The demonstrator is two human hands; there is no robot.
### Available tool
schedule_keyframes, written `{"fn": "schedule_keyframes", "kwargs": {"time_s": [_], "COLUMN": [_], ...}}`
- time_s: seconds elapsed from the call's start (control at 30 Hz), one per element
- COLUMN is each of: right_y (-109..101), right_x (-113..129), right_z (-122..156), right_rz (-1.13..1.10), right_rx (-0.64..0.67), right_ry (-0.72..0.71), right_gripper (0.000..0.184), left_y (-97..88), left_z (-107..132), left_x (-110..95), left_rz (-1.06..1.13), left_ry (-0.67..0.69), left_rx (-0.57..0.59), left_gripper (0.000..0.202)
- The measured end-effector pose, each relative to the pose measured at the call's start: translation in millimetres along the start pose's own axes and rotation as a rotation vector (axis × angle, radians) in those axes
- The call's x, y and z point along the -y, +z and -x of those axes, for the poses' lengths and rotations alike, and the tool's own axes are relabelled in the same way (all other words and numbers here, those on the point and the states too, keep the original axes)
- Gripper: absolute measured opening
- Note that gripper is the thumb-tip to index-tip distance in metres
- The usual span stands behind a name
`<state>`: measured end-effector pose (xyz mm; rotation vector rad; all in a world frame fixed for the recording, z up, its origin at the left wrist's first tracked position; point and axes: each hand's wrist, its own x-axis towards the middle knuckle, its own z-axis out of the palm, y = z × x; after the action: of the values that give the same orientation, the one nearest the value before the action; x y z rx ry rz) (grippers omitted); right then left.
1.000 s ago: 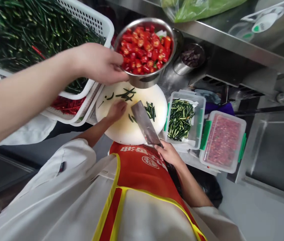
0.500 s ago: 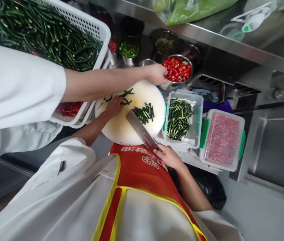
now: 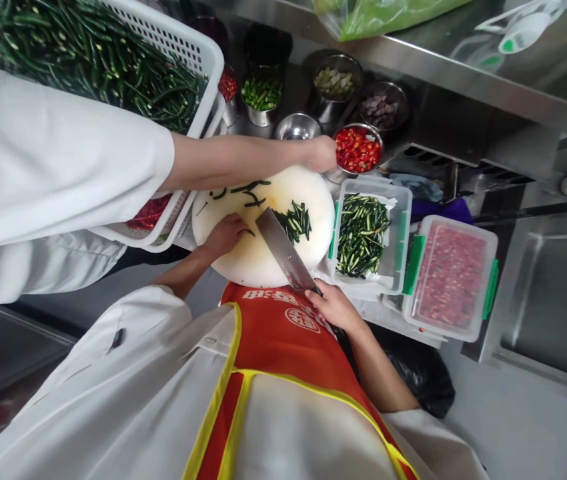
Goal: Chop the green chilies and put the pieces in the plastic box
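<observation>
My right hand is wrapped round the handle of a cleaver, whose blade slants over the round white cutting board. Beside the blade lies a pile of cut green chili strips. At the board's left side, the fingers of my left hand are closed on a green chili, its tip poking out. Several dark green chilies lie farther back on the board. A co-worker's hand reaches across from the left and grips the rim of a metal bowl of chopped red chilies.
A white basket of green chilies stands back left. Right of the board are a clear tub of cut green chilies and a lidded box of pink contents. Several metal bowls line the back under a steel shelf.
My left hand has drawn nearer to me, away from the loose chilies, with one chili in its fingers. The co-worker's hand and bowl have shifted slightly right and down. My cleaver stays nearly still.
</observation>
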<state>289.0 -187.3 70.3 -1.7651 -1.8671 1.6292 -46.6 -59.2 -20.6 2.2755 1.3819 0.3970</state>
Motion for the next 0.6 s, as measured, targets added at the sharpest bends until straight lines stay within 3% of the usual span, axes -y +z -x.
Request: {"fn": "schedule_keyframes", "kwargs": {"time_s": [0.1, 0.2, 0.47, 0.6], "right_y": [-2.2, -6.7, -24.7, -23.0], "right_x": [4.6, 10.0, 12.2, 14.2], "right_z": [-0.1, 1.0, 9.2, 4.9], "right_rz": [0.025, 0.07, 0.072, 0.133], "right_rx": [0.001, 0.014, 0.081, 0.101], "right_ry": [-0.019, -0.037, -0.003, 0.002], "right_gripper": [0.027, 0.026, 0.024, 0.025], "left_y": [10.7, 19.4, 29.8, 30.3], "left_z": [4.6, 3.7, 2.6, 4.7], "left_x": [-16.8, -25.4, -23.8, -23.7], "left_rz": [0.059, 0.088, 0.081, 0.101], "left_ry": [0.169, 0.25, 0.285, 0.295], "left_rx": [0.054, 0.03, -0.027, -0.04], "left_gripper": [0.024, 0.028, 0.03, 0.029]}}
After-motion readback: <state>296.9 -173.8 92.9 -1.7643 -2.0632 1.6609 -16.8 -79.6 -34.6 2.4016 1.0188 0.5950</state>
